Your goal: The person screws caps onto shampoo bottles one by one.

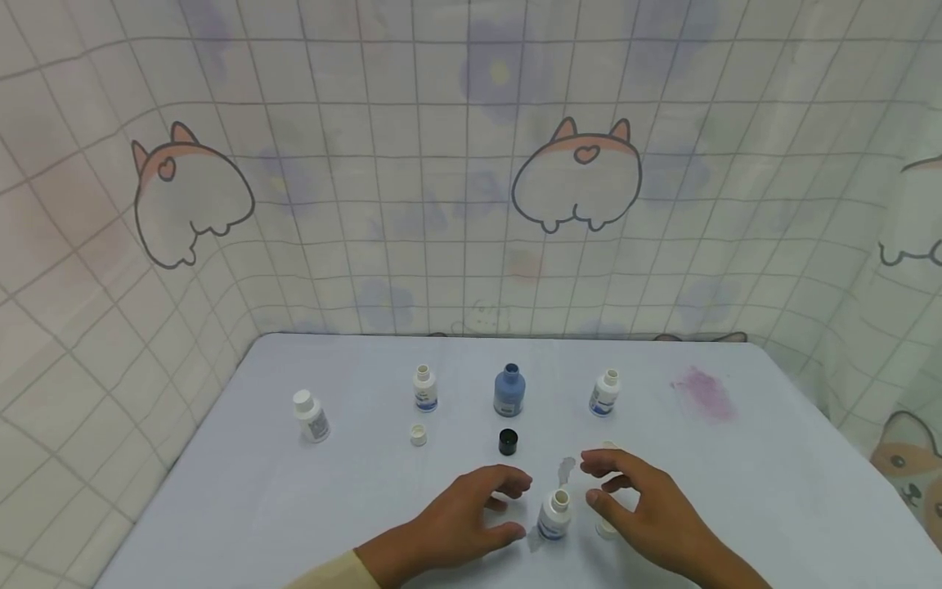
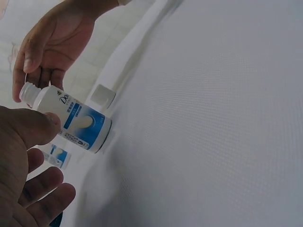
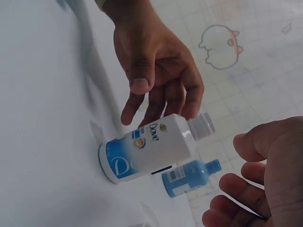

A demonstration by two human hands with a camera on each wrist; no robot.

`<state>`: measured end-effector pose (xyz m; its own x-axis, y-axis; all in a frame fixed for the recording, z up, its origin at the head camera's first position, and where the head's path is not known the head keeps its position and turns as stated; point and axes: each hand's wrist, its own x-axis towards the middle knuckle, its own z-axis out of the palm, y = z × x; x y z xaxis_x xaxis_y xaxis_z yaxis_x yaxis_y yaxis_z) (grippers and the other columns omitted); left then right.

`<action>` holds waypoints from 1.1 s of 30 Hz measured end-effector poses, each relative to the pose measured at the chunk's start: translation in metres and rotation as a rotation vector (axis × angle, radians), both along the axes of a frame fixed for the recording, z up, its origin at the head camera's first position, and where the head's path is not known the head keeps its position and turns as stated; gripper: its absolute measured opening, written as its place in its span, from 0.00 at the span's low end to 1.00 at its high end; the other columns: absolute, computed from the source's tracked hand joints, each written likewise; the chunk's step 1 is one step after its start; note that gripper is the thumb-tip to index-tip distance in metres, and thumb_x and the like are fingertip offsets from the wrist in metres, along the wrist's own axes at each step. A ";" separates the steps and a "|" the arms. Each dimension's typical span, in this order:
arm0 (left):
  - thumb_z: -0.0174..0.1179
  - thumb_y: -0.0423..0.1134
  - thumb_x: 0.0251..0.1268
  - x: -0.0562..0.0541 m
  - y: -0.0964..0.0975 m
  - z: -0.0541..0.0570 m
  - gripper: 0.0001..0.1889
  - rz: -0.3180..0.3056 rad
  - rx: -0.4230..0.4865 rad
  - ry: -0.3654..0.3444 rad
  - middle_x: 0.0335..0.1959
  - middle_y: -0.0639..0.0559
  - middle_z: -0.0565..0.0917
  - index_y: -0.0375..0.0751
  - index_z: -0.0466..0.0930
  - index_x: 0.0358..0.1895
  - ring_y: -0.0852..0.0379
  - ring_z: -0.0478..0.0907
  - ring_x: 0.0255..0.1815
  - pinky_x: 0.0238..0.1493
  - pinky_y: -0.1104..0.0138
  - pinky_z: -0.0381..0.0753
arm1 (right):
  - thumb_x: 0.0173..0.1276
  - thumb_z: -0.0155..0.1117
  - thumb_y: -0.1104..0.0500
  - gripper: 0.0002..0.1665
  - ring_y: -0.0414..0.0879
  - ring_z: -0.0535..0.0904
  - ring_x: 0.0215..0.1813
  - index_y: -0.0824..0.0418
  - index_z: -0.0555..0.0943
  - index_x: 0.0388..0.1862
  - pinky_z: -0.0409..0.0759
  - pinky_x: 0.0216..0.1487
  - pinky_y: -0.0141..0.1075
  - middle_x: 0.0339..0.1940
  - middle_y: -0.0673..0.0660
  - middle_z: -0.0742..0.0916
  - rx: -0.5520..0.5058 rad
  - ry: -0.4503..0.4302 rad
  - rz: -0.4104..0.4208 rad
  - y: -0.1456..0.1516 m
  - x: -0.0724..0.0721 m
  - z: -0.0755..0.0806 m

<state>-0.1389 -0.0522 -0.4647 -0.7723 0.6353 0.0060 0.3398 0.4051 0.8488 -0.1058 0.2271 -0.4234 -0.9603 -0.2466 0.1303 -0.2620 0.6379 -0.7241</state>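
A small white Dove bottle with its mouth uncovered [image 1: 555, 517] stands upright on the table near the front, between my two hands. My left hand [image 1: 471, 517] is just left of it, thumb and fingers spread apart and holding nothing. On the other side, my right hand [image 1: 651, 507] hovers with fingers loosely bent, also holding nothing. The bottle's blue-and-white label [image 2: 84, 122] faces the left wrist camera. A white cap [image 1: 607, 529] lies on the table, partly covered by the right hand; another small white thing behind that hand's fingers is mostly hidden.
Farther back stand two uncapped white bottles, one left [image 1: 425, 389] and one right [image 1: 604, 394], with an uncapped blue bottle [image 1: 509, 393] between them. A capped white bottle [image 1: 311, 417] is far left. A black cap [image 1: 508, 442] and white cap [image 1: 419, 434] lie in front.
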 end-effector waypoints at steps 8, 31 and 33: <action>0.73 0.41 0.65 -0.001 0.006 -0.001 0.27 -0.011 0.012 -0.009 0.59 0.62 0.81 0.50 0.74 0.66 0.66 0.79 0.56 0.56 0.73 0.80 | 0.70 0.72 0.57 0.24 0.41 0.84 0.48 0.51 0.78 0.63 0.85 0.51 0.40 0.54 0.50 0.87 -0.028 0.040 0.046 0.009 0.002 -0.007; 0.73 0.39 0.65 -0.002 0.022 -0.001 0.27 -0.017 -0.009 -0.038 0.55 0.67 0.80 0.54 0.75 0.65 0.69 0.79 0.53 0.56 0.74 0.80 | 0.68 0.74 0.49 0.23 0.39 0.82 0.48 0.51 0.80 0.60 0.83 0.50 0.38 0.55 0.44 0.86 0.105 -0.065 0.082 0.029 0.002 -0.027; 0.73 0.39 0.65 -0.002 0.023 -0.001 0.27 -0.017 -0.009 -0.038 0.54 0.68 0.80 0.53 0.75 0.65 0.69 0.79 0.54 0.56 0.74 0.80 | 0.67 0.74 0.47 0.24 0.39 0.81 0.48 0.50 0.80 0.59 0.83 0.50 0.38 0.55 0.44 0.86 0.114 -0.090 0.082 0.030 0.002 -0.028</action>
